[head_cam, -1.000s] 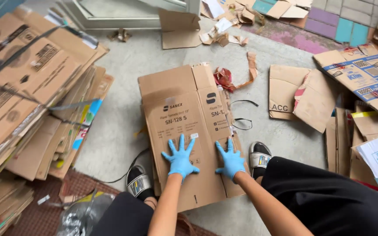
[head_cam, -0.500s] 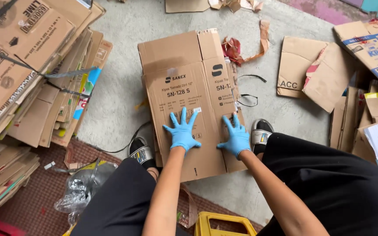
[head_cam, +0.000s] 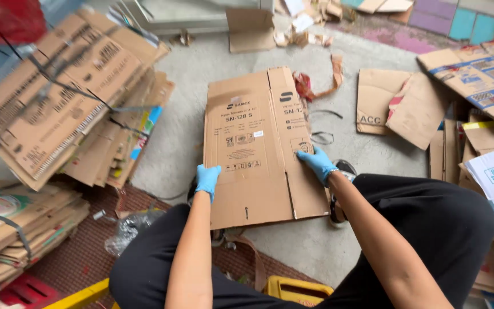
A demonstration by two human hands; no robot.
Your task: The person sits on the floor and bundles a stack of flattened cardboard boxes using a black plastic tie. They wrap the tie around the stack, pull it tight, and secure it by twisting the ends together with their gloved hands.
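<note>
A tied bundle of flattened cartons (head_cam: 58, 103) leans at the far left above a second low stack (head_cam: 18, 229). One flattened brown box (head_cam: 258, 149) lies on the concrete floor (head_cam: 184, 74) in the middle. The left hand (head_cam: 207, 178), in a blue glove, clamps the box's left edge; the right hand (head_cam: 315, 162), also gloved, grips the right edge, fingers curled. Two loose cardboard pieces (head_cam: 401, 106) lie to the right.

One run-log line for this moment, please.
left hand: grips flattened box left edge | right hand: on its right panel | box flat on floor
</note>
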